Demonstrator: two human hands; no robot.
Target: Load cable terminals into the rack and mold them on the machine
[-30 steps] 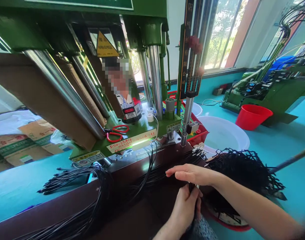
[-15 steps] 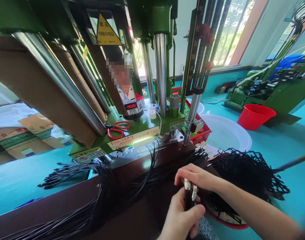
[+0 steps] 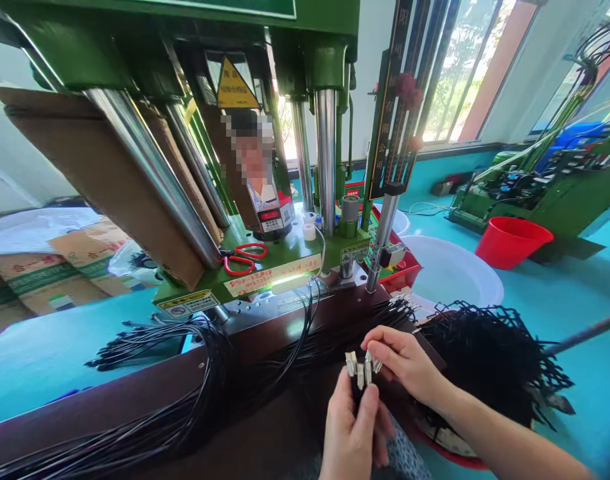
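Observation:
Several black cables with silvery metal connectors [image 3: 360,375] stand up out of my left hand [image 3: 353,427], which is closed around them just below the metal ends. Touching the rightmost connectors, my right hand [image 3: 402,360] has its thumb and forefinger pinched at their tips. Long black cables [image 3: 207,373] lie along the dark brown table [image 3: 255,433] to the left. More cable ends with metal tips [image 3: 402,303] lie beyond my right hand. A green press machine [image 3: 285,257] rises behind the cables.
Red-handled scissors [image 3: 239,265] lie on the press base. A heap of black parts [image 3: 489,360] fills a container at the right. Beyond are a white basin [image 3: 452,270] and a red bucket [image 3: 515,240]. A person [image 3: 257,180] is behind the press.
My right hand has shifted from over the connectors to their right side. The connectors in my left hand are now fanned out and more visible. The view has tilted slightly up and left.

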